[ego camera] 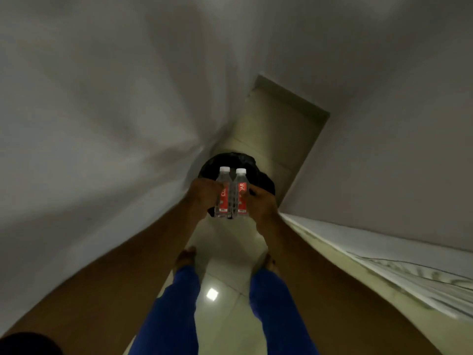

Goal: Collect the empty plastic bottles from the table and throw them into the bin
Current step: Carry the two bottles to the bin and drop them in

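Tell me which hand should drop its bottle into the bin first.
Either, marginally the left. The left hand and right hand each hold a capped bottle upright over the black bin; the left bottle sits more squarely over the opening than the right bottle.

On the red label of the left bottle (223, 193) you can read the white letters "CL", running up its side; your left hand (204, 193) covers the rest. The right bottle (241, 193) shows "AR" on its red label. Any smaller print on either label is too blurred to read.
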